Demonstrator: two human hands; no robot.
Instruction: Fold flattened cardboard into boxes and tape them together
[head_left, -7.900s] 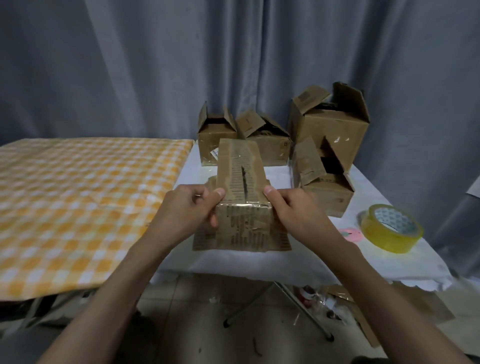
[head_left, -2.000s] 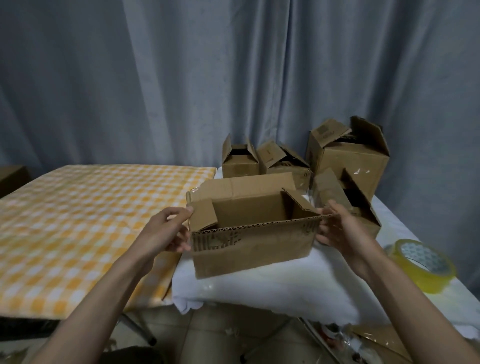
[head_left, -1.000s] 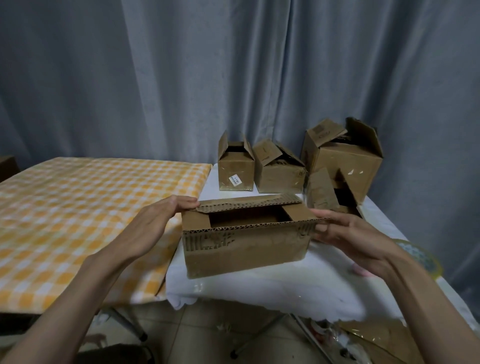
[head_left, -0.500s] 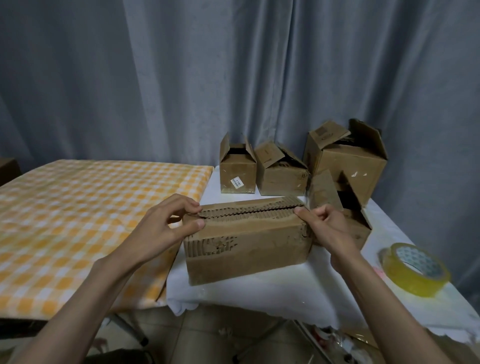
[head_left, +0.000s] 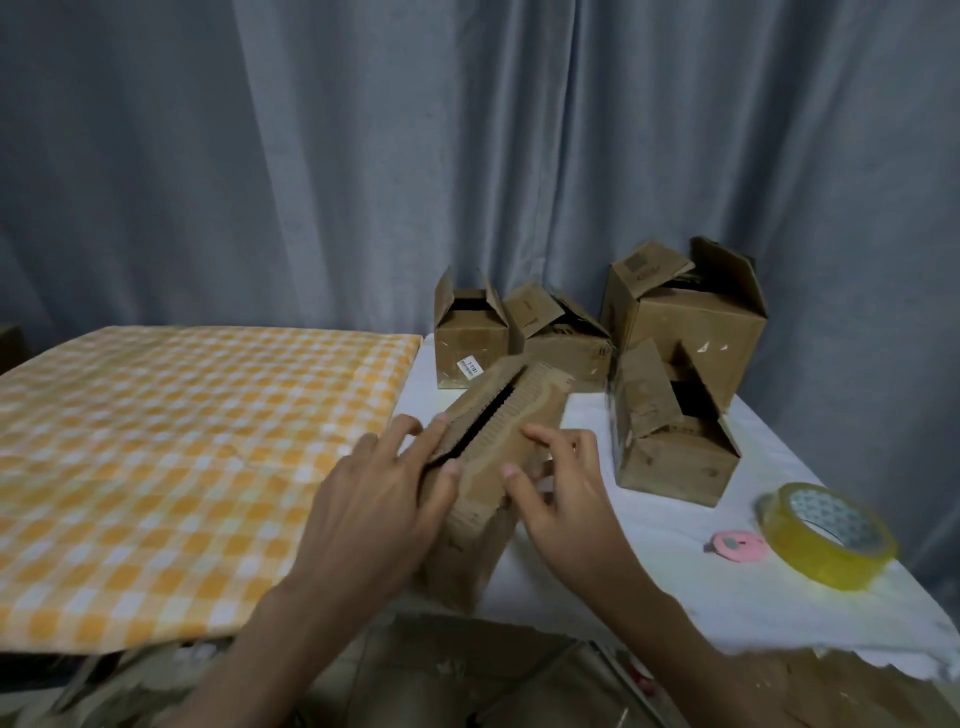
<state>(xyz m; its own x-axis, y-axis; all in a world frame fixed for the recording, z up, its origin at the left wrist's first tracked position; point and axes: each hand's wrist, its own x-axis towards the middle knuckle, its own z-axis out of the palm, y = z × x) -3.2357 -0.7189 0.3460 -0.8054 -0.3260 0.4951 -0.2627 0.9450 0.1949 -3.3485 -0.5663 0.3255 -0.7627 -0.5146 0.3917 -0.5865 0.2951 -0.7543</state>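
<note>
Between both hands, at the near edge of the white table (head_left: 649, 525): box (head_left: 488, 457), long axis running away and slightly right, from the hands toward the back boxes. Top flaps folded down but not quite meeting, dark seam (head_left: 485, 423) left open along that same axis. Left hand (head_left: 379, 499) laid against the left side, fingers fairly straight and spread, tips reaching the left flap beside the seam. Right hand (head_left: 558, 488) on the right flap and upper right side, fingers bent, pressing down; whether truly gripping, hard to tell. Both hands at the near end; far end of the seam unheld and well beyond the fingertips.

Judged step: closing flaps, ready for taping. Seam lies lengthwise away, so a strip would need to run front to back. Tape (head_left: 826, 535) well off to the right, near the table's right edge, clearly closer to the right hand; pink cutter (head_left: 736, 544) just beside it on the left. Reaching for tape means freeing the right hand, leaving the left alone to keep both flaps down, with a risk of the right flap springing up.

Nothing on the cloth between box and tape. Four open boxes behind: small one (head_left: 470, 338), a second (head_left: 563, 343), tall one (head_left: 685, 317), low one (head_left: 670, 441) nearest on the right. Checked cloth (head_left: 171, 447) to the left, curtain (head_left: 363, 156) behind.
</note>
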